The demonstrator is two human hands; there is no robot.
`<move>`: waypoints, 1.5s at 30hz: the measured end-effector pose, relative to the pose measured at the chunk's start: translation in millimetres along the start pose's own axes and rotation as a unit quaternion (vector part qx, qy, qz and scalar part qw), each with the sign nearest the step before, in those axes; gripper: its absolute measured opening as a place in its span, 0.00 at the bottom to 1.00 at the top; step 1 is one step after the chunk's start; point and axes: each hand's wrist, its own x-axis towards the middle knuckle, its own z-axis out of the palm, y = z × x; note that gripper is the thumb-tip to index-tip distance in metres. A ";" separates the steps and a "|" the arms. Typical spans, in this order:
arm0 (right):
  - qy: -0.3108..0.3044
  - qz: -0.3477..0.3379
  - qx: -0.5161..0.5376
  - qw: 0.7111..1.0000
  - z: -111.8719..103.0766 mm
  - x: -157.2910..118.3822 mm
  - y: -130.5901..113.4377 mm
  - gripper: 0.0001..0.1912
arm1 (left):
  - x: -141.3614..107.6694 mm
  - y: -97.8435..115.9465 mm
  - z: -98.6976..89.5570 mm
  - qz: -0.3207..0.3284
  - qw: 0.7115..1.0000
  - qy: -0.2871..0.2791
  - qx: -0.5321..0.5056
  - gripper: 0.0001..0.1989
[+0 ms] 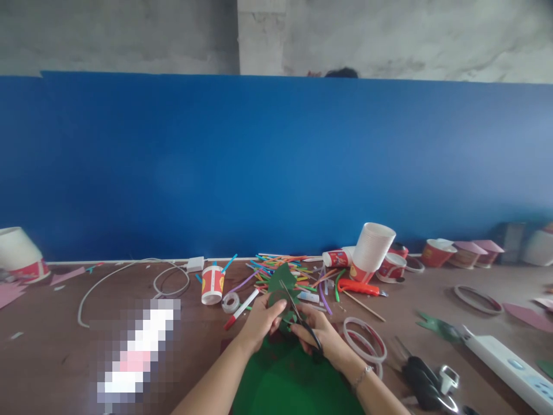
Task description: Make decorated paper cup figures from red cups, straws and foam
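My left hand (266,317) is closed on a piece of green paper (282,279), thumb on top, holding it upright over the table. In my right hand (317,327) is a pair of scissors (311,334) with black handles, fingers through the loops. The slim metal blades point up and left across the green paper, and they look slightly parted. A larger green sheet (294,380) lies below both hands. Colourful sticks or straws (263,268) are heaped just beyond the paper. A red-and-white marker (241,309) rests to the left of my left hand.
A paper cup (212,285) and a tape roll (230,302) are at the left. Stacked cups (372,251), an orange utility knife (360,287) and clear rings (365,339) stand or lie right. Further right are a black-handled tool (419,374) and a white power strip (510,363).
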 end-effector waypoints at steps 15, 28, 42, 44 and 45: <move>-0.013 0.001 0.000 1.000 0.9 -0.5 -5.8 0.30 | -3.1 6.4 5.5 -0.001 1.000 0.017 0.010 0.15; -0.008 -0.010 -0.005 1.000 -0.1 -1.7 -9.0 0.28 | -3.3 5.6 3.4 -0.011 1.000 0.017 0.001 0.15; 0.006 0.004 -0.006 1.000 -1.3 0.5 -0.1 0.29 | -2.6 4.5 3.2 -0.009 1.000 0.008 -0.014 0.14; 0.001 -0.002 -0.005 1.000 -1.2 0.4 -1.8 0.28 | -2.7 4.6 2.9 -0.009 1.000 0.008 -0.017 0.14; -0.002 -0.002 -0.006 1.000 -1.0 0.3 -2.7 0.28 | -2.7 4.6 2.8 -0.007 1.000 0.009 -0.018 0.14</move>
